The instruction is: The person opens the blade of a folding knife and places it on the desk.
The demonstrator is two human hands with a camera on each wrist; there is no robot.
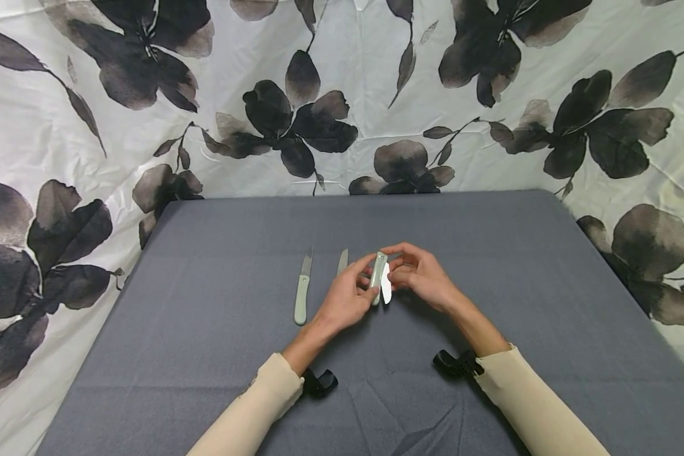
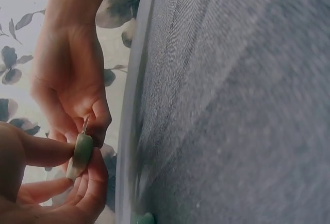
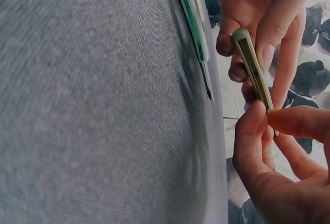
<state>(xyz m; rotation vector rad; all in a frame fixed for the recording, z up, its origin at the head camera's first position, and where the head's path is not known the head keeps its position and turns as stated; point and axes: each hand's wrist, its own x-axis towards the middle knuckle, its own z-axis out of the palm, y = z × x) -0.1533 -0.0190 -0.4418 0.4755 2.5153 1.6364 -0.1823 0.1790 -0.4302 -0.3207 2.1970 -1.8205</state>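
Note:
A folding knife with a pale green handle is held up over the grey cloth. Its bright blade is partly swung out from the handle. My left hand grips the handle between thumb and fingers. Thumb and fingertips of my right hand pinch the blade near its middle. The right wrist view shows the long slot of the handle facing the camera. Seen from the left wrist, the handle lies between the left thumb and fingers.
Left of the hands, a second knife lies unfolded, blade pointing away. Another knife lies partly hidden behind my left hand. The table has a grey cloth with creases near its front. A floral curtain hangs behind.

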